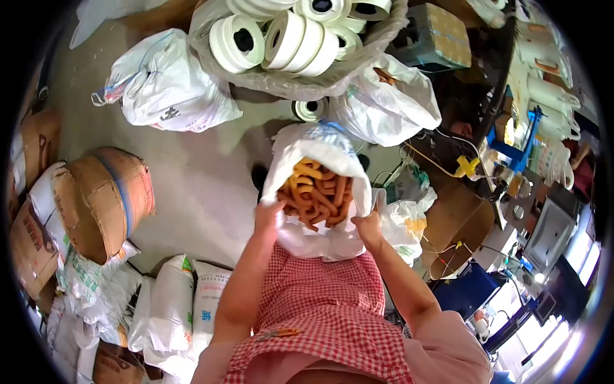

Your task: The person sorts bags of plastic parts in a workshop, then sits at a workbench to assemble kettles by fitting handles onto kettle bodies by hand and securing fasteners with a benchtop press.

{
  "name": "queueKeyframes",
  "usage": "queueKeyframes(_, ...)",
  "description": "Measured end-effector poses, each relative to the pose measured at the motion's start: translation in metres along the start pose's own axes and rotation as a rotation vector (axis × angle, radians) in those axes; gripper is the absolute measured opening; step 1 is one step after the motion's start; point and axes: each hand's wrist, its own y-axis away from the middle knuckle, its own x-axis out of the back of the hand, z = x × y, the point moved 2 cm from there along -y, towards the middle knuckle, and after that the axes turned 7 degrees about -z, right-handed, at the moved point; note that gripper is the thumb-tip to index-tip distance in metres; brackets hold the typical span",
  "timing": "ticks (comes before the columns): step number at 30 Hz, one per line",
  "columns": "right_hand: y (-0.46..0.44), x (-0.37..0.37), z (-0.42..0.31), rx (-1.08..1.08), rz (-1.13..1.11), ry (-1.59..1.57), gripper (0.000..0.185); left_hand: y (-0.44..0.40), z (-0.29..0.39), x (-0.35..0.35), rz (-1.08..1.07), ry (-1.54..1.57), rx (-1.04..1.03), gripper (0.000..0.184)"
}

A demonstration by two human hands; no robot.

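Note:
A white woven sack [297, 240] stands upright in front of my body with its mouth open. Inside it lie several curved orange-brown pieces [320, 201], with some yellower ones [307, 173] near the top. On the left side of the mouth, my left hand [268, 216] is closed on the rim. My right hand [368, 229] grips the rim on the right side, thumb toward the opening. Parts of the fingers of both hands are hidden by the sack.
White spools [300, 41] fill a plastic-lined container ahead. White sacks [173, 89] [387, 105] flank it. A cardboard drum [99, 198] and filled bags [173, 304] are at left. An open carton [457, 217], cables and machinery are at right.

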Motion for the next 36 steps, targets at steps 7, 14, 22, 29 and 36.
queueKeyframes(7,0.018,-0.017,-0.009,-0.092,-0.138,-0.08,0.018,0.058,0.09,0.044,0.143,-0.186,-0.17,0.046)
queueKeyframes(14,-0.119,0.003,0.011,-0.005,-0.724,-0.078,0.025,0.043,0.066,0.11,0.632,-1.157,-0.217,0.022)
queueKeyframes(22,-0.492,-0.105,0.068,0.405,-0.108,1.409,0.029,-0.006,-0.044,0.094,0.547,-1.29,-0.328,0.017)
queueKeyframes(29,-0.561,-0.133,0.083,0.516,-0.164,1.565,0.042,-0.031,-0.071,0.107,0.579,-1.092,-0.273,0.02)
queueKeyframes(36,-0.558,-0.09,0.076,0.61,-0.382,0.495,0.068,-0.037,-0.082,0.108,0.571,-1.1,-0.358,0.02)
